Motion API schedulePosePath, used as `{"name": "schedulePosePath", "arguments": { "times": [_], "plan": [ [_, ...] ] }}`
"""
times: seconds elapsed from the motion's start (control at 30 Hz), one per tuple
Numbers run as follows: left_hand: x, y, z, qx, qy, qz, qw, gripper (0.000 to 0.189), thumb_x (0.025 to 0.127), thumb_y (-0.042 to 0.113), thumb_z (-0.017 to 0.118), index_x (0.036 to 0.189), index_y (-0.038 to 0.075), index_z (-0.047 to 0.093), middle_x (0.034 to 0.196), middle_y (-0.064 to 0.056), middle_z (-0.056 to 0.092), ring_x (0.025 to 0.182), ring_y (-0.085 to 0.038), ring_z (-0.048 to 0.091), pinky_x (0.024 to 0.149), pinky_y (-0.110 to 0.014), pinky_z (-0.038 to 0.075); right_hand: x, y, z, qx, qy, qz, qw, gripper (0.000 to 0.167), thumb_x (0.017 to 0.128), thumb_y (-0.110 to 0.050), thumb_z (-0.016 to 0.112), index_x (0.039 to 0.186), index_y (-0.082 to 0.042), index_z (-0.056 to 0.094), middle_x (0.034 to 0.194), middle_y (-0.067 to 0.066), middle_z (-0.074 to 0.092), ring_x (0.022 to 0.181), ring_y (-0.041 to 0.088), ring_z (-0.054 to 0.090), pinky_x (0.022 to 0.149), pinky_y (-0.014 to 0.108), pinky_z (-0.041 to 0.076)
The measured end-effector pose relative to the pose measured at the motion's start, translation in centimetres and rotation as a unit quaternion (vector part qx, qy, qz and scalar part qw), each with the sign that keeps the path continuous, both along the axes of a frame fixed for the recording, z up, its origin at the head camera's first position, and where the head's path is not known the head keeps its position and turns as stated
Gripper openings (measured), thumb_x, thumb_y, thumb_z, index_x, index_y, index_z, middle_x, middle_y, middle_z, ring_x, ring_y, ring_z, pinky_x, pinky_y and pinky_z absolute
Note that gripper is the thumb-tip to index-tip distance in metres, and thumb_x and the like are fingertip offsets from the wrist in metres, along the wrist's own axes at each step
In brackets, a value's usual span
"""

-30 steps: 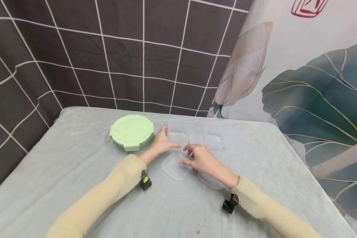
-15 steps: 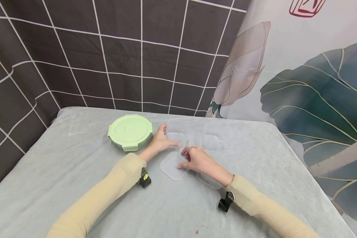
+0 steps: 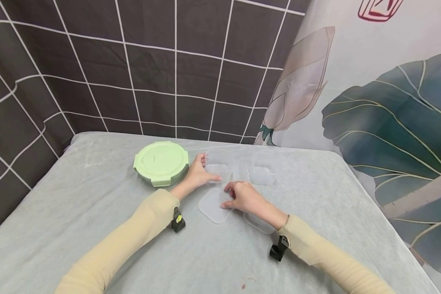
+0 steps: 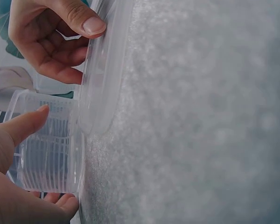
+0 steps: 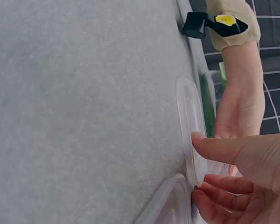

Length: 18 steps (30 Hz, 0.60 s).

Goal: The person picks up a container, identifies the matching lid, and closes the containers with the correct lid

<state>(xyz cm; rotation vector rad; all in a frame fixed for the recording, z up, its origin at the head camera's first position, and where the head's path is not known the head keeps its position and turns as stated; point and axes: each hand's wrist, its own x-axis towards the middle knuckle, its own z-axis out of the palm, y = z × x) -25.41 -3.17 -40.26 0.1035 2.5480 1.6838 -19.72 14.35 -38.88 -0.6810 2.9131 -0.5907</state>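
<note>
A clear plastic food container (image 3: 219, 173) stands on the cloth, its left side gripped by my left hand (image 3: 198, 173). In the left wrist view, the thumb lies along one wall of this ribbed box (image 4: 49, 154) and the fingers reach round another side. In front of it lies a flat, translucent square lid (image 3: 212, 207). My right hand (image 3: 247, 199) pinches the lid's right edge: in the right wrist view the thumb is on the lid (image 5: 187, 112), with the fingers curled at its rim. A second lid (image 3: 259, 224) lies partly hidden under the right forearm.
Another clear container (image 3: 263, 174) stands to the right of the first. A round bowl with a pale green clip lid (image 3: 161, 161) sits close to the left hand. Grey cloth (image 3: 191, 261) covers the table, and a dark grid curtain (image 3: 150, 69) hangs behind it.
My right hand has shifted slightly left and its thumb has come down onto the lid's edge. The left hand keeps its hold on the container.
</note>
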Motion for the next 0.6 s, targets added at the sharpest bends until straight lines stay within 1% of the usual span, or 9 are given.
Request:
{"name": "schedulePosePath", "arguments": {
  "times": [0.17,0.37,0.6],
  "plan": [
    [-0.08,-0.07,-0.08,0.007,-0.004,-0.006,1.0,0.096,0.065,0.01,0.086,0.142,-0.003,0.031,0.142,-0.023,0.045,0.133,-0.035,0.044,0.112,-0.043,0.038,-0.05,0.12,0.12,-0.003,-0.009,0.001,1.0,0.039,0.068,-0.027,0.086,0.096,-0.005,0.069,0.071,-0.003,0.059,0.062,0.004,0.047,0.059,0.019,0.042],
    [-0.39,-0.16,-0.39,0.02,-0.009,-0.016,0.9996,0.097,0.066,0.009,0.086,0.143,-0.003,0.029,0.146,-0.023,0.041,0.136,-0.035,0.04,0.114,-0.043,0.035,-0.21,0.3,0.22,-0.008,-0.021,0.0,0.9997,0.035,0.068,-0.027,0.086,0.089,-0.005,0.069,0.066,-0.005,0.054,0.06,0.005,0.044,0.057,0.018,0.039],
    [-0.28,-0.27,-0.43,0.02,-0.013,-0.021,0.9995,0.096,0.067,0.01,0.085,0.144,-0.002,0.029,0.146,-0.023,0.04,0.137,-0.036,0.039,0.114,-0.044,0.035,-0.29,0.48,0.2,-0.018,-0.028,0.007,0.9994,0.034,0.068,-0.026,0.086,0.089,-0.006,0.069,0.068,-0.004,0.057,0.061,0.005,0.045,0.057,0.018,0.039]
  ]
}}
